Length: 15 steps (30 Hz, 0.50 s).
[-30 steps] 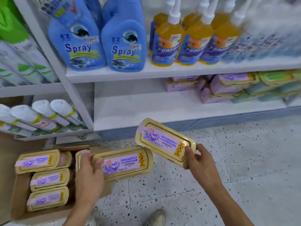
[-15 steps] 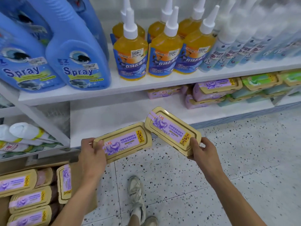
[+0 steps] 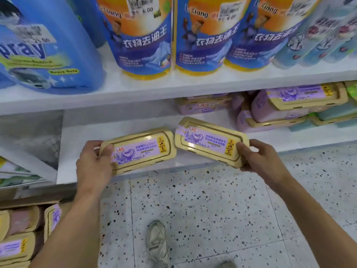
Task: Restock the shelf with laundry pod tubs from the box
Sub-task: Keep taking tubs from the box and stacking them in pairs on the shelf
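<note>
Cardboard box (image 3: 29, 202) is low at far left on the floor, with more boxed tubs (image 3: 17, 246) inside, gold lids and purple labels. Blue spray jug (image 3: 48, 45) stands on the upper shelf above. Left hand (image 3: 92, 165) clamps the short end of the left pod tub (image 3: 139, 151), thumb over the lid and label up. The tub hangs over the front edge of the lower shelf (image 3: 119, 126). Right pod tub (image 3: 210, 142) is just beside it, ends nearly touching, tilted. Right hand (image 3: 264, 161) grips its outer end. Hands are apart, one tub each. Stocked purple tubs (image 3: 289, 105) sit stacked further right on the same shelf.

Step, as I judge it: placing. Both tubs look to be in the air at the shelf front, not set down. The next move calls for pushing both in onto the bare board under the upper shelf, levelling the right one, sliding them toward the stocked stack, then letting go.
</note>
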Motion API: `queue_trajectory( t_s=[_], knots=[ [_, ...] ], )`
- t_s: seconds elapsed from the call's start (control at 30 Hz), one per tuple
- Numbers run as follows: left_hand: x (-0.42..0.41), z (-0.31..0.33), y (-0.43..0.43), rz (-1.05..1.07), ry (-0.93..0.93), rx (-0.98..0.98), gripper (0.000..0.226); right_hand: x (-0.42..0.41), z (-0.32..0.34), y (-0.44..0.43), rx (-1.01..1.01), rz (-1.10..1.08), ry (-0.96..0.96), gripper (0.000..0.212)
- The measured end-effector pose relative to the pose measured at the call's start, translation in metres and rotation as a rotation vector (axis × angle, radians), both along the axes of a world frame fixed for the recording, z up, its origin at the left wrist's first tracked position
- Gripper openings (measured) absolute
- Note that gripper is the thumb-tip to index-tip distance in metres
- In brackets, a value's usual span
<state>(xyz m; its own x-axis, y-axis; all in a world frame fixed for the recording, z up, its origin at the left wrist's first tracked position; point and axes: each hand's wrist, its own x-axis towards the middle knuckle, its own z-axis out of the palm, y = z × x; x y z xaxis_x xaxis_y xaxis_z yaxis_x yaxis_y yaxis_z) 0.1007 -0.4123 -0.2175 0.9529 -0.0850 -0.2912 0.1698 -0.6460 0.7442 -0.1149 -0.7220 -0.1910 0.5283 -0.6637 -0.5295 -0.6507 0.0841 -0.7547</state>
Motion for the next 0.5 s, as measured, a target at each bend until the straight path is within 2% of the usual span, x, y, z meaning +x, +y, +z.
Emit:
queue_trajectory(
  t_s=[0.07, 0.2, 0.27, 0.37, 0.43, 0.5],
  knots=[
    [0.008, -0.015, 0.003, 0.023, -0.038, -0.051, 0.018, 0.007, -0.011, -0.01, 0.009, 0.017, -0.049, 0.022],
    [0.004, -0.046, -0.002, 0.153, -0.15, -0.298, 0.015, 0.015, -0.043, -0.021, -0.014, -0.015, -0.151, 0.022],
    [-0.006, -0.065, -0.002, 0.216, -0.144, -0.478, 0.027, 0.018, -0.059, -0.025, -0.036, -0.041, -0.235, 0.022],
    [-0.018, -0.095, 0.005, 0.109, -0.12, -0.738, 0.059, 0.02, -0.08, -0.03, -0.108, -0.041, -0.363, 0.021],
    [-0.019, -0.114, 0.009, 0.026, -0.22, -0.678, 0.065, 0.023, -0.097, -0.033, -0.122, -0.038, -0.45, 0.023],
    [-0.016, -0.124, 0.004, -0.101, -0.309, -0.525, 0.055, 0.028, -0.111, -0.035, -0.107, -0.03, -0.5, 0.031]
  ],
)
